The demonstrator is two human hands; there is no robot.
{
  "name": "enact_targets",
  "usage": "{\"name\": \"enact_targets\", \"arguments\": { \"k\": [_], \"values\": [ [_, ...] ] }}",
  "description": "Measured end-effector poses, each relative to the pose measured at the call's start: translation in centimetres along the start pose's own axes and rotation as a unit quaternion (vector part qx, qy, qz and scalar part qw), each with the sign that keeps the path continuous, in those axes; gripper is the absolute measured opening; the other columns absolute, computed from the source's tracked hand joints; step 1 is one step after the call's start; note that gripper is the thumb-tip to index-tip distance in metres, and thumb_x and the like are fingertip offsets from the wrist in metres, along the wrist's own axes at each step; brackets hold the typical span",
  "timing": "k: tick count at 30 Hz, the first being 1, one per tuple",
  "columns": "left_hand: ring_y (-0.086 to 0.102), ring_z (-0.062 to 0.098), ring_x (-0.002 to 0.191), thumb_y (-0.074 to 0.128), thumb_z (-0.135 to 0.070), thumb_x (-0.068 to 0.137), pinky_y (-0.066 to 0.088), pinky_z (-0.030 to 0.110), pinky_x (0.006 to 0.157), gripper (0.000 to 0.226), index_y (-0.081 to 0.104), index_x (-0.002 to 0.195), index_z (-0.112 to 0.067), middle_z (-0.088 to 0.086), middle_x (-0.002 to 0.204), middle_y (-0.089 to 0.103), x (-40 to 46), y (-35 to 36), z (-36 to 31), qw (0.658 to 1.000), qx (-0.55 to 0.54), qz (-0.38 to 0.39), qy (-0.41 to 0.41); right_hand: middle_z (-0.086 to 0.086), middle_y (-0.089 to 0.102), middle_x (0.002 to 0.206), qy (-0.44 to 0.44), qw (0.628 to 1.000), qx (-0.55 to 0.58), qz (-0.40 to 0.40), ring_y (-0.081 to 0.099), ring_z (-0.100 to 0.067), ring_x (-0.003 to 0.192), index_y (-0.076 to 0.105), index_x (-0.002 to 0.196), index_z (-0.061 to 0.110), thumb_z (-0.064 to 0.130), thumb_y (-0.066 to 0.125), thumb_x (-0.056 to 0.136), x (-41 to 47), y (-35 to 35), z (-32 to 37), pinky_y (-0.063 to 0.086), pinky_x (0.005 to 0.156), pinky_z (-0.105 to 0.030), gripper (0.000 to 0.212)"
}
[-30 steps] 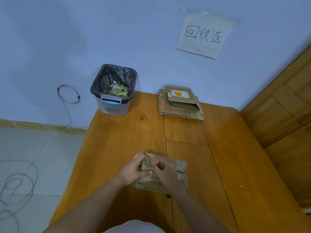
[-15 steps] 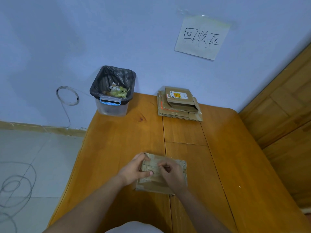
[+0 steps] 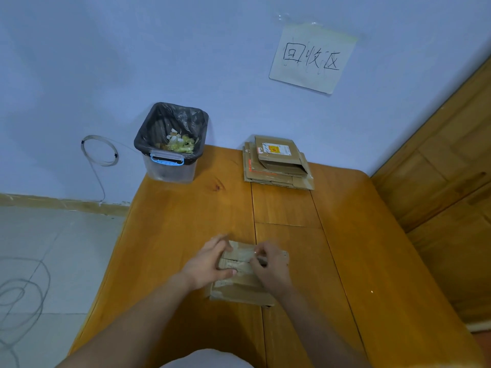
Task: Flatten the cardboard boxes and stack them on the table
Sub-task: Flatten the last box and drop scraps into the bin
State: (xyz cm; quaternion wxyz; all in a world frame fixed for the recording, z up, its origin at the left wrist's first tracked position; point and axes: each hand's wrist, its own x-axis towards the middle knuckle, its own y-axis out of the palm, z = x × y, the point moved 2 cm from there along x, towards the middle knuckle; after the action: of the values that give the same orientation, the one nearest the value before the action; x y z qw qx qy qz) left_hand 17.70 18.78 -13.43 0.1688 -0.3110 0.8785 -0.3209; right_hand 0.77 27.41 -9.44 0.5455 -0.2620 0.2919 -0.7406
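- Thin grey wire coil (image 3: 99,150): hangs on the pale blue wall, far left of and well beyond the grip; a second loop of grey cable (image 3: 20,293) lies on the tiled floor, left of the grip.
- Clear plastic bin with a black liner bag and blue handle (image 3: 171,144): stands on the far left corner of the wooden desk (image 3: 170,229), well beyond the left grip. Pale green and white scraps lie inside it.
- Left hand (image 3: 210,264): its grip is curled round the left end of the small brown cardboard box (image 3: 239,290), thumb on the near side, fingers on the far edge.
- Small brown cardboard box: lies on the desk directly under and between both grips, near the front edge. Its top carries strips of pale tape. Its near part shows bare below the hands.
- Right hand (image 3: 268,269): its grip is pinched together on the top face of the box at the tape seam, just right of the left grip. Whether it holds tape or a flap edge cannot be told.
- Stack of flattened brown cardboard boxes (image 3: 276,166): lies against the wall, well beyond and slightly right of the grips. The top piece bears a white and yellow label.
- White paper sign with handwritten black characters (image 3: 312,58): taped to the wall above the stack.
- Wooden panelling (image 3: 446,168): rises to the far right of the grips.
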Motion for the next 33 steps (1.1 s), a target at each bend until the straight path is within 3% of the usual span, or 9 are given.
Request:
{"name": "enact_targets", "arguments": {
  "k": [6, 10, 12, 15, 22, 24, 26, 30, 33],
  "values": [
    [-0.005, 0.012, 0.149, 0.059, -0.049, 0.085, -0.006, 0.034, 0.12, 0.077, 0.029, 0.148, -0.017, -0.004, 0.162, 0.002, 0.9, 0.2, -1.2, 0.987, 0.156, 0.005, 0.043, 0.003, 0.038, 0.084, -0.039, 0.998, -0.042, -0.038, 0.038, -0.013, 0.076, 0.04, 0.08, 0.015, 0.003, 0.059, 0.086, 0.7, 2.1, 1.7, 0.026, 0.069, -0.021, 0.023],
    [-0.009, 0.01, 0.149, 0.051, -0.047, 0.089, -0.015, 0.033, 0.116, 0.083, 0.011, 0.155, -0.016, -0.003, 0.163, 0.0, 0.8, 1.1, -1.2, 0.982, 0.189, 0.023, 0.016, 0.004, 0.053, 0.093, -0.094, 0.995, -0.027, 0.009, 0.044, 0.003, 0.081, 0.055, 0.095, 0.012, -0.002, 0.049, 0.09, 0.8, 2.4, 2.0, 0.033, 0.073, -0.015, 0.016],
    [-0.016, 0.009, 0.147, 0.046, -0.046, 0.091, -0.016, 0.034, 0.116, 0.082, 0.005, 0.156, -0.016, -0.001, 0.163, -0.007, 0.7, 1.6, -1.2, 0.979, 0.199, 0.031, 0.011, -0.002, 0.065, 0.107, -0.111, 0.992, -0.041, 0.038, 0.056, -0.002, 0.097, 0.062, 0.112, 0.007, -0.002, 0.047, 0.092, 0.7, 2.2, 1.7, 0.042, 0.084, -0.019, 0.027],
    [-0.029, 0.006, 0.139, 0.041, -0.045, 0.094, -0.016, 0.032, 0.115, 0.083, -0.006, 0.155, -0.015, 0.0, 0.161, -0.017, 0.5, 2.2, -1.0, 0.982, 0.187, 0.032, 0.004, -0.008, 0.06, 0.129, -0.167, 0.981, -0.061, 0.075, 0.054, -0.017, 0.123, 0.063, 0.121, 0.004, -0.001, 0.047, 0.094, 0.3, 1.6, 1.4, 0.036, 0.106, -0.022, 0.032],
    [-0.034, 0.012, 0.138, 0.044, -0.086, 0.072, -0.014, 0.035, 0.116, 0.124, -0.021, 0.149, -0.014, -0.005, 0.15, -0.035, 0.6, 2.4, -0.6, 0.971, 0.228, 0.068, -0.002, -0.004, 0.027, 0.155, -0.245, 0.919, -0.22, 0.215, 0.006, -0.013, 0.143, 0.037, 0.145, 0.012, 0.047, 0.031, 0.095, -1.4, 1.2, -0.8, 0.005, 0.114, -0.022, 0.062],
    [-0.033, 0.012, 0.138, 0.046, -0.085, 0.071, -0.013, 0.035, 0.117, 0.125, -0.019, 0.151, -0.013, -0.004, 0.153, -0.032, 0.6, 2.4, -0.7, 0.972, 0.226, 0.066, -0.006, -0.005, 0.043, 0.146, -0.277, 0.907, -0.259, 0.184, 0.03, -0.017, 0.14, 0.049, 0.138, 0.01, 0.043, 0.03, 0.093, -1.4, 0.8, -0.3, 0.023, 0.112, -0.026, 0.059],
    [-0.031, 0.012, 0.139, 0.046, -0.083, 0.074, -0.011, 0.035, 0.118, 0.122, -0.017, 0.152, -0.013, -0.002, 0.157, -0.026, 0.6, 2.3, -0.8, 0.971, 0.229, 0.064, -0.004, -0.004, 0.062, 0.128, -0.311, 0.895, -0.278, 0.156, 0.056, -0.018, 0.122, 0.064, 0.121, 0.011, 0.038, 0.033, 0.09, -1.6, 0.5, 0.0, 0.048, 0.094, -0.028, 0.052],
    [-0.023, 0.014, 0.145, 0.049, -0.076, 0.079, -0.011, 0.033, 0.117, 0.116, -0.013, 0.153, -0.012, 0.001, 0.161, -0.018, 0.4, 2.2, -1.1, 0.97, 0.237, 0.06, 0.003, -0.002, 0.066, 0.121, -0.346, 0.889, -0.274, 0.122, 0.062, -0.015, 0.113, 0.068, 0.115, 0.013, 0.02, 0.063, 0.086, -1.9, -0.1, -0.8, 0.058, 0.076, -0.026, 0.03],
    [-0.021, 0.015, 0.146, 0.05, -0.076, 0.08, -0.012, 0.033, 0.117, 0.115, -0.013, 0.153, -0.012, 0.001, 0.161, -0.017, 0.4, 2.1, -1.1, 0.968, 0.245, 0.058, 0.007, 0.004, 0.068, 0.118, -0.358, 0.88, -0.293, 0.106, 0.064, -0.009, 0.107, 0.071, 0.111, 0.019, 0.02, 0.08, 0.074, -1.8, -0.8, -1.1, 0.057, 0.07, -0.021, 0.038]
  ]
}}
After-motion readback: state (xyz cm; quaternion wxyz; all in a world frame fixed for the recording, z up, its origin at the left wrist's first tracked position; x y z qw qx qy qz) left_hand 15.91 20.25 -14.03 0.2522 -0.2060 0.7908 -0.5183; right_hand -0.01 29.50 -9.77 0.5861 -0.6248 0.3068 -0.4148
